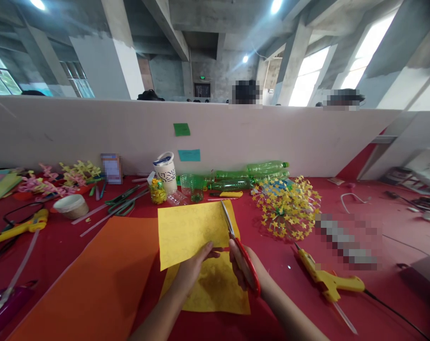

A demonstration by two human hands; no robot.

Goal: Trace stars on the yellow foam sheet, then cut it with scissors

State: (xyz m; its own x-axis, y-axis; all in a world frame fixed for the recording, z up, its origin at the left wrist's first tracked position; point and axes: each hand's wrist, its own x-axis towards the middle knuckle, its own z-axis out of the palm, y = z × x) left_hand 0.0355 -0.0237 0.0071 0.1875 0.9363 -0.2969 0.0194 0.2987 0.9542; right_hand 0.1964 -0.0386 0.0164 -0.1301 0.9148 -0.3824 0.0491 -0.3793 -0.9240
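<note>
My left hand [200, 259] is closed on the lower edge of a yellow sheet [190, 227], which it holds raised and slightly tilted. In my right hand [244, 264] are scissors [249, 265] with red handles. Their blades point up and away, lying across the right part of the raised sheet; whether they are cutting into it I cannot tell. Under both hands a second yellow sheet [215, 293] lies on the red table, partly hidden by my left forearm and in shadow. A large orange sheet [94, 274] lies to the left of it.
A star-covered yellow ornament [286, 208] and a yellow glue gun [328, 279] with its cord sit at right. Green bottles [236, 182], a yellow cutter [231, 194] and a white cup [166, 175] stand along the partition [129, 132]. Another glue gun [19, 227] lies at left.
</note>
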